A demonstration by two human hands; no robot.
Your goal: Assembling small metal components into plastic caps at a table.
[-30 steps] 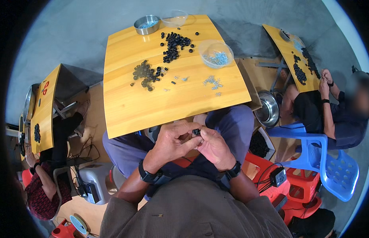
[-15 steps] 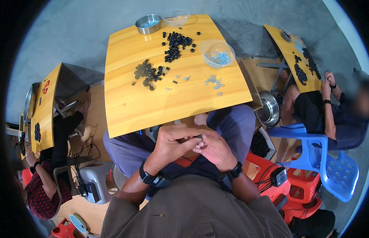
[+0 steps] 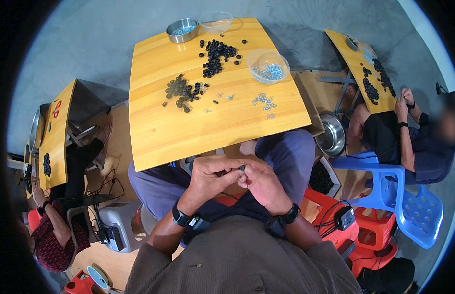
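Note:
My left hand [image 3: 212, 175] and my right hand [image 3: 264, 185] meet over my lap, just below the near edge of the table. Between their fingertips they pinch a small dark cylindrical piece [image 3: 242, 167]; most of it is covered by the fingers. On the wooden table [image 3: 198, 139] lies a heap of black ring-like parts [image 3: 218, 55], with a second, partly greyish heap [image 3: 181, 90] nearer me. Small silvery metal pieces [image 3: 264, 102] are scattered at the right. A clear plastic bowl [image 3: 256, 73] beside them holds bluish-silver pieces.
A steel bowl [image 3: 182, 30] and another clear bowl [image 3: 216, 22] stand at the table's far edge. To the right are a steel basin [image 3: 331, 134], a blue plastic chair [image 3: 384, 181] and a co-worker's table [image 3: 360, 73]. Another person's table [image 3: 56, 142] is at left.
My hands still pinch the small dark piece. The right fingers and the piece have shifted slightly left, and the grip has altered a little.

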